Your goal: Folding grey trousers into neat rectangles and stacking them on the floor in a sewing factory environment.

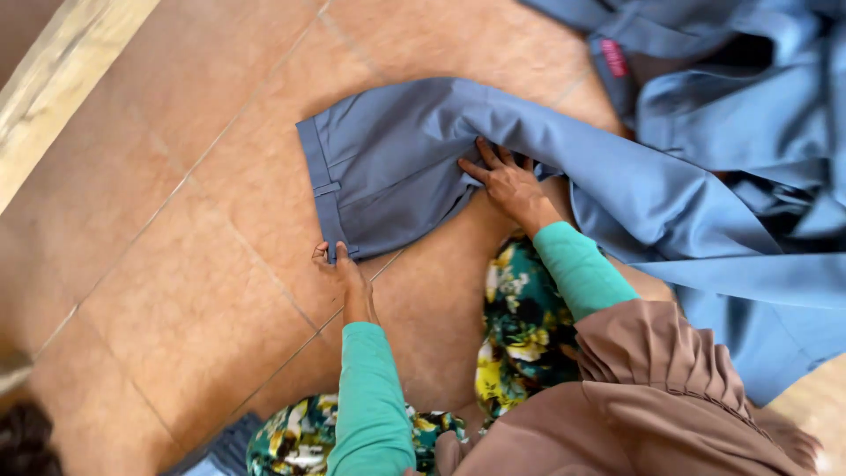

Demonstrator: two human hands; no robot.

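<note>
Brown shawl (652, 397) near; left hand (339, 264) fingers pinch trousers (397, 167) waistband corner, right hand (507, 181) flat, fingers spread; best keep cloth taut.

Grey-blue trousers (397, 167), terracotta floor tiles (176, 291), green sleeves (370, 397).

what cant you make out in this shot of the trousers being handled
Head view only:
- Trousers: the legs run off the right edge into a heap of blue cloth.
- Left hand: fingertips curl under the waistband, hidden.
- Right hand: palm pressed flat, underside hidden.
- Dark thing bottom left: cut off, unclear.
</note>
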